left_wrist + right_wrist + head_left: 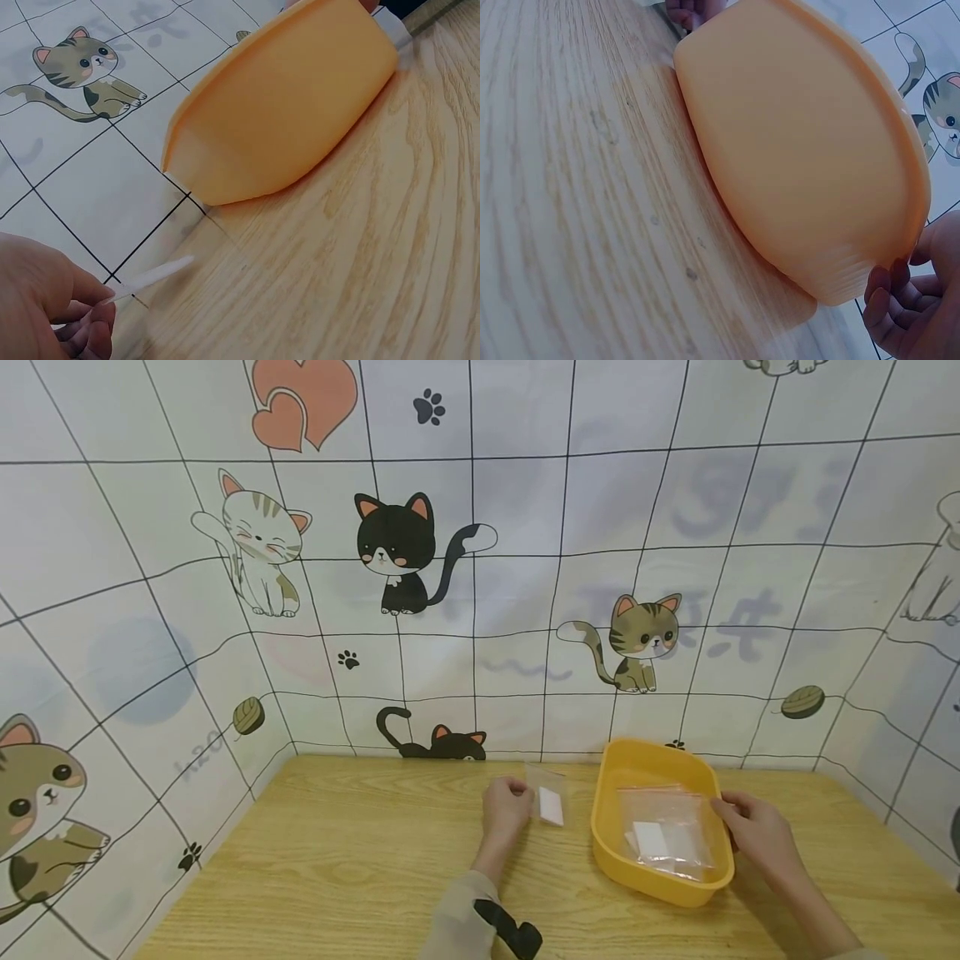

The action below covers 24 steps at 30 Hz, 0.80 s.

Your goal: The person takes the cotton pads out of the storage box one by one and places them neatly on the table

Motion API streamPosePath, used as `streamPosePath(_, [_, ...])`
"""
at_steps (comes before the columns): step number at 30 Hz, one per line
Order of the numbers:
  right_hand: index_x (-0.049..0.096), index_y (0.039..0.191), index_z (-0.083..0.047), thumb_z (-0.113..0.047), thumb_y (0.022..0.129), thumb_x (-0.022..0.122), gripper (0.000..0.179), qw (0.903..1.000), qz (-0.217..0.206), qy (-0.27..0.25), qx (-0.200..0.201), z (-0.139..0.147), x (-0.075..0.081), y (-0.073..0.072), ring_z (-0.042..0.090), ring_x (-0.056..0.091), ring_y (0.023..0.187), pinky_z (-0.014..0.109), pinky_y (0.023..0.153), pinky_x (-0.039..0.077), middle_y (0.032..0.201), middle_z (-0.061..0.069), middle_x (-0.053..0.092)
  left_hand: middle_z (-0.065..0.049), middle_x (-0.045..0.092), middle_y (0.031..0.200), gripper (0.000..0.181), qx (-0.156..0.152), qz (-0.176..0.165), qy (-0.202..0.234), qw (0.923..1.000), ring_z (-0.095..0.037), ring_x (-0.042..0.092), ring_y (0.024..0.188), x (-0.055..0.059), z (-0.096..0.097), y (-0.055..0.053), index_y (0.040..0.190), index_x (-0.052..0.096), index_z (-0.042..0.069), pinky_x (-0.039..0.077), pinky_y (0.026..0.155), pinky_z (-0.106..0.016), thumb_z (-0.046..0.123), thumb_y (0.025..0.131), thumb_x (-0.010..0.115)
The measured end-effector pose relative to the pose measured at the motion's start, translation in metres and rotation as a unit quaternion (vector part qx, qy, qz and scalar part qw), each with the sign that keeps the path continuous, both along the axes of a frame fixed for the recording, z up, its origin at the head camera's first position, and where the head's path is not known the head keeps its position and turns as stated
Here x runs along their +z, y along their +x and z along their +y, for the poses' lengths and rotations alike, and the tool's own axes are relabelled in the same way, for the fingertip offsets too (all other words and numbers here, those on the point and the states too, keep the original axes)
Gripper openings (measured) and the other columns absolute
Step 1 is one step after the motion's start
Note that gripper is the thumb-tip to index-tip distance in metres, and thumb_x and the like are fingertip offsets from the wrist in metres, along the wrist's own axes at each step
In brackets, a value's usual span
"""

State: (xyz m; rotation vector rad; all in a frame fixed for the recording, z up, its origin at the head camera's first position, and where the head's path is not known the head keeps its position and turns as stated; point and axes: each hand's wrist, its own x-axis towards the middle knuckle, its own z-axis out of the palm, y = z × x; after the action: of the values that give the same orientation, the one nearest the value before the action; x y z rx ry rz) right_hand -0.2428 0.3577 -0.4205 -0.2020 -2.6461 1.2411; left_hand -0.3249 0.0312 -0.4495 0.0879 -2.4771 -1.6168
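My left hand (507,810) pinches the left edge of a small clear zip bag (558,783) with a white rectangular piece (551,807) inside. In the left wrist view the bag (161,274) appears nearly edge-on, just above the wood. To its right stands a yellow plastic basin (660,887), holding several clear bags (678,827) with red-lined tops and white pieces. My right hand (757,831) grips the basin's right rim, thumb at the top and curled fingers against the outer wall, as the right wrist view shows.
Under everything lies a light wooden tabletop (337,843). A white cloth (517,593) printed with cats and grid lines hangs behind the table and along both sides. A black strap (510,931) crosses the left sleeve.
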Motion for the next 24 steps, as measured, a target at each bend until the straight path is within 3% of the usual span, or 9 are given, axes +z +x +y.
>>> streamPosePath(14, [0.044,0.134,0.022,-0.029,0.107,0.046,0.058,0.9999,-0.014,-0.007,0.003,0.0024,0.0003,-0.0018,0.015,0.064,0.065,0.028,0.059,0.056,0.097,0.018,0.069,-0.003,0.067,0.072,0.005,0.016,0.045,-0.055,0.9973,-0.015,0.061,0.066,-0.0029,-0.0005,0.0015,0.08,0.073,0.001,0.052,0.059,-0.031,0.004,0.083,0.076])
streamPosePath(24, [0.044,0.134,0.022,-0.029,0.107,0.046,0.058,0.9998,-0.014,-0.009,0.005,0.0023,0.0,-0.0011,0.014,0.064,0.066,0.028,0.059,0.056,0.097,0.018,0.069,-0.006,0.065,0.074,0.007,0.017,0.055,-0.094,0.9939,-0.022,0.062,0.067,-0.0027,0.0019,0.0027,0.077,0.07,0.0,0.054,0.06,-0.036,0.001,0.081,0.075])
